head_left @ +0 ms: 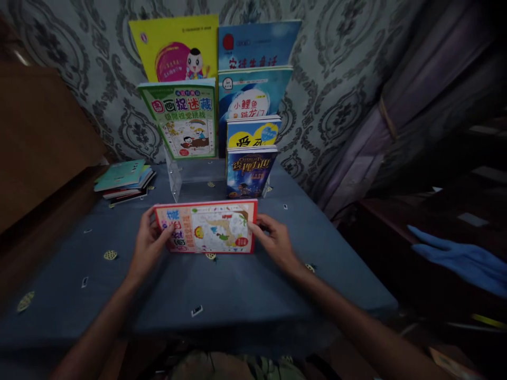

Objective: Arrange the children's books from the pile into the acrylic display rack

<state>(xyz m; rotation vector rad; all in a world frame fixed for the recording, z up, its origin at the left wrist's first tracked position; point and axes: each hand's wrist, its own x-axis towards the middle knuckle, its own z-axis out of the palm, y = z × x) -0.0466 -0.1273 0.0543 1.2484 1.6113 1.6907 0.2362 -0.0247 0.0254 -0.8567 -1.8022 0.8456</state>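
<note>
A red-bordered picture book [216,232] is held sideways above the table, its cover facing me. My left hand [150,237] grips its left edge, thumb on the front. At the opposite edge, my right hand [273,237] pinches it the same way. Behind it rises a clear tiered stand [174,179]. On its left side are a green-bordered picture book [186,124] and, higher, a yellow book [178,42]. The right side bears a blue book [257,45], a teal book [253,92], a yellow-and-blue book [253,132] and a dark blue book [249,171] at the front.
Several books in a low stack [122,179] lie on the blue-clothed table [245,301] at the left. A brown wooden panel [39,142] borders that side. On the right are a purple curtain [364,126] and a blue glove [463,258] beyond the table edge.
</note>
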